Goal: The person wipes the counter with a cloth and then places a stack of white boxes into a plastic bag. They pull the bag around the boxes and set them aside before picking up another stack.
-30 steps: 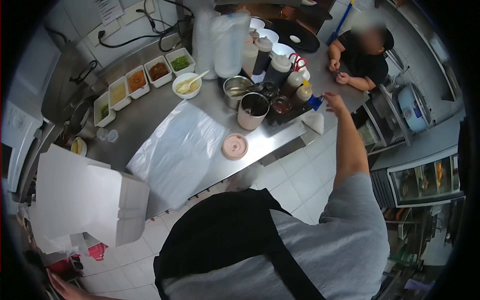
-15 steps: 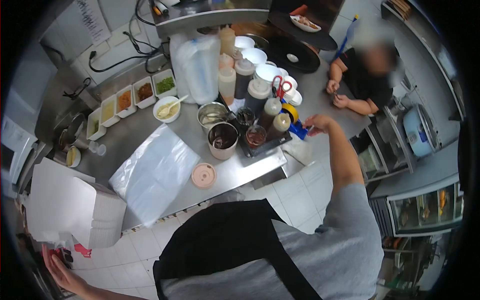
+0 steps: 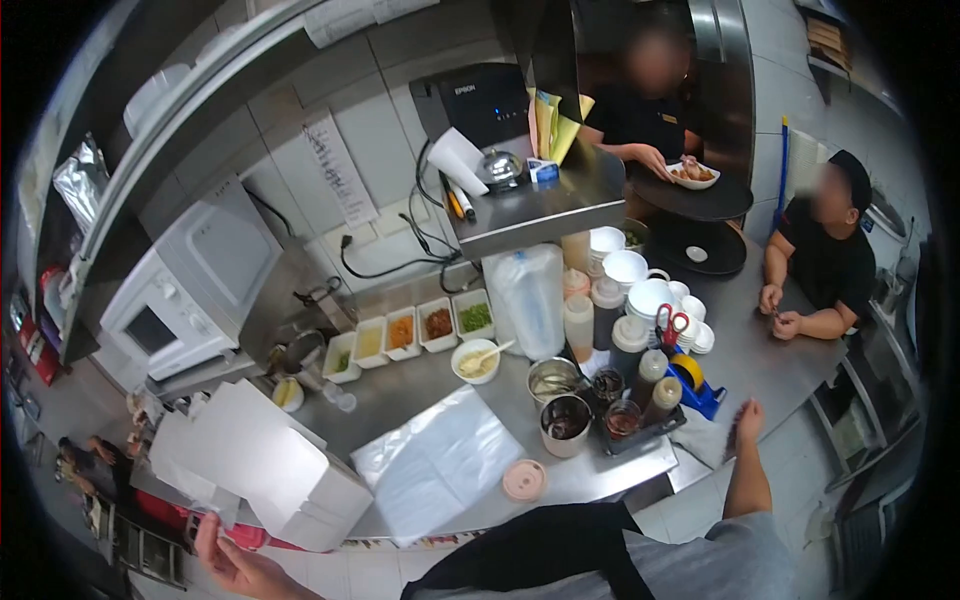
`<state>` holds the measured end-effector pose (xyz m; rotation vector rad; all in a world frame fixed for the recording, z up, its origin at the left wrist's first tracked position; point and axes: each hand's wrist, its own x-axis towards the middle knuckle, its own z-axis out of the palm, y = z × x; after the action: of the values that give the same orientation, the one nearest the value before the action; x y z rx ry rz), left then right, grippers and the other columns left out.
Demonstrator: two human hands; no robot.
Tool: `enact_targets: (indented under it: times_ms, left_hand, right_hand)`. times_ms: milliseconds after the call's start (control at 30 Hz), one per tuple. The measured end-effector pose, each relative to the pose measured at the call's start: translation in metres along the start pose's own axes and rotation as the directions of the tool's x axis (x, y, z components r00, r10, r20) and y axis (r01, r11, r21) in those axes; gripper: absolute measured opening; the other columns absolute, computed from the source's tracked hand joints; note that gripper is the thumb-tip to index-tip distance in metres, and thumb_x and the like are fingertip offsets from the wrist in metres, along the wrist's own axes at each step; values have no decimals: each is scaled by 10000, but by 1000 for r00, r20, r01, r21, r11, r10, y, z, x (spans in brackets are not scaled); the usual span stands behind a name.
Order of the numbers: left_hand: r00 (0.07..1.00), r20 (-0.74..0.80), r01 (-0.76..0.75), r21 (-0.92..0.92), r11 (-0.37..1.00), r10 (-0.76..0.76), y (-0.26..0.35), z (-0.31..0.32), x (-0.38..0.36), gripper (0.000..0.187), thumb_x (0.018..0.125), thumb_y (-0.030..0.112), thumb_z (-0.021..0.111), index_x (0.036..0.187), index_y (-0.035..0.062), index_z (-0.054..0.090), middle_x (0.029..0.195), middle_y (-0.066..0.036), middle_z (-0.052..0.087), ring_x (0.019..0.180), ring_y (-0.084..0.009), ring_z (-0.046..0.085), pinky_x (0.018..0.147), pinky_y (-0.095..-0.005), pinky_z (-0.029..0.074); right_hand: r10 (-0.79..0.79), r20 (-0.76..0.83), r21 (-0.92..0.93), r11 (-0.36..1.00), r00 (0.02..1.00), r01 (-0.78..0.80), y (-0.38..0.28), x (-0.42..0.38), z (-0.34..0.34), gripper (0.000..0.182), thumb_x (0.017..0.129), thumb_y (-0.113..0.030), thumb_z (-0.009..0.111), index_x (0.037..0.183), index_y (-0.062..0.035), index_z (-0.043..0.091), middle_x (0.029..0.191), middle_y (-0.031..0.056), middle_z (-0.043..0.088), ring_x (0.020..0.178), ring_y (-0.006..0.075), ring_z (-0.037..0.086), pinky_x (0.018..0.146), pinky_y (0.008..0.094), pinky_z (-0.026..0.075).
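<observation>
At the lower left, my left hand [image 3: 238, 562] is raised beside a stack of folded white cardboard boxes [image 3: 320, 500]. Its fingers are apart, near a scrap of clear plastic [image 3: 222, 508]. My right hand [image 3: 748, 422] is over the counter's right end, its fingers drawn together; anything in them is too small to make out. Close by are a blue tape dispenser [image 3: 708, 398] with yellow tape and a crumpled white cloth [image 3: 703, 435]. A flat clear plastic bag [image 3: 440, 460] lies on the steel counter, beside a round pink lid [image 3: 525, 481].
Sauce bottles [image 3: 630, 345] and white bowls [image 3: 625, 268] crowd the counter's middle. Topping tubs [image 3: 402, 335] line the wall, near a microwave [image 3: 180, 300]. One person [image 3: 820, 265] leans at the right; another [image 3: 660, 120] holds a bowl of food [image 3: 693, 177] behind a tray.
My view has tilted up and turned left, bringing the shelf, printer and microwave into sight. My right hand has drawn back from the tape dispenser. A second person now shows behind the counter.
</observation>
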<state>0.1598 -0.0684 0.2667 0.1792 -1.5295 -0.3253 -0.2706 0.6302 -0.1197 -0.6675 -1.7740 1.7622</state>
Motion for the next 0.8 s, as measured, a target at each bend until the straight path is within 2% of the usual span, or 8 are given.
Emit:
enact_targets:
  times_ms: [200, 233, 333, 367, 500, 600, 733, 800]
  left_hand:
    - [991, -93, -112, -150, 982, 98, 33, 22, 5, 184, 961, 98, 415, 1029, -31, 527, 1000, -124, 563, 896, -193, 523, 822, -304, 414]
    - [975, -180, -154, -136, 979, 128, 44, 38, 9, 176, 970, 129, 411, 925, -7, 515, 835, -85, 526, 764, -152, 470, 694, -276, 382]
    - [988, -134, -120, -348, 930, 77, 32, 32, 6, 256, 979, 179, 404, 774, 35, 457, 656, -25, 380, 632, -112, 336, 580, -260, 273]
    - [978, -171, -174, -323, 930, 123, 36, 41, 9, 346, 987, 239, 384, 683, 74, 370, 606, 16, 238, 587, -99, 226, 550, -263, 193]
    - [980, -141, -180, -313, 933, 142, 36, 49, 6, 386, 986, 296, 370, 667, 79, 352, 589, 14, 226, 573, -109, 229, 551, -266, 204]
    - [979, -147, -179, -293, 939, 141, 44, 56, 8, 375, 986, 282, 373, 672, 78, 357, 578, 13, 227, 572, -111, 237, 552, -270, 214]
    - [976, -134, -197, -228, 953, 170, 53, 59, 13, 349, 987, 258, 373, 693, 70, 385, 585, 9, 238, 579, -115, 245, 566, -272, 230]
    - [978, -110, -197, -238, 951, 175, 54, 57, 16, 336, 987, 247, 373, 706, 67, 401, 589, 7, 243, 585, -116, 249, 572, -272, 238]
  right_hand:
    - [-188, -109, -263, 952, 976, 154, 3, -18, 5, 335, 923, -336, 511, 747, -52, 539, 563, 21, 487, 491, 107, 448, 475, 274, 386]
    - [-219, -125, -317, 933, 968, 170, 5, -17, 5, 332, 924, -336, 505, 763, -49, 544, 573, 29, 496, 509, 112, 458, 494, 280, 392]
    - [-175, -108, -340, 932, 979, 129, -14, -30, 6, 345, 931, -345, 483, 793, -37, 554, 625, 56, 537, 571, 142, 493, 550, 294, 411]
    - [-139, -89, -326, 940, 986, 103, -27, -37, 8, 354, 934, -349, 475, 799, -32, 556, 646, 65, 553, 592, 153, 505, 568, 298, 418]
    - [-367, -152, -423, 864, 918, 275, -27, -41, 18, 376, 944, -357, 453, 816, -17, 547, 684, 77, 554, 615, 170, 507, 590, 310, 425]
    - [-337, -135, -398, 880, 932, 260, -25, -37, 15, 384, 944, -363, 454, 802, -20, 551, 665, 65, 529, 609, 141, 499, 571, 299, 414]
    - [105, -225, 214, 975, 969, -56, -44, -26, 11, 336, 941, -410, 464, 960, -85, 547, 700, 1, 496, 617, 89, 475, 543, 236, 397]
    - [-14, -236, 288, 954, 972, 83, -54, -9, 23, 344, 935, -424, 475, 1033, -97, 520, 741, -2, 495, 630, 89, 474, 546, 226, 402]
